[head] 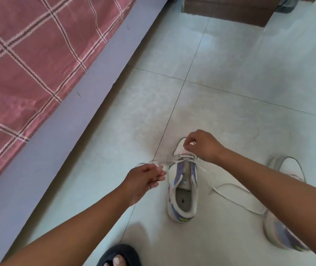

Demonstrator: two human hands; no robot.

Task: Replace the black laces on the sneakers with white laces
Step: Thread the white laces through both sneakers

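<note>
A white sneaker with purple panels (pixel 182 191) stands on the floor tiles, toe pointing away from me. A white lace (pixel 228 196) runs through its lowest eyelets near the toe. My left hand (pixel 145 179) pinches one end of the lace and holds it out to the left of the shoe. My right hand (pixel 201 144) is over the toe, fingers curled and pinching the lace at the eyelets. The lace's other end trails loose on the floor to the right. A second sneaker (pixel 286 231) lies at the right, partly hidden by my right forearm.
A bed with a pink checked cover (pixel 28 60) and a grey frame (pixel 61 135) fills the left side. A brown wooden piece of furniture (pixel 230 10) stands at the top. My foot in a black slipper (pixel 120 256) is at the bottom edge.
</note>
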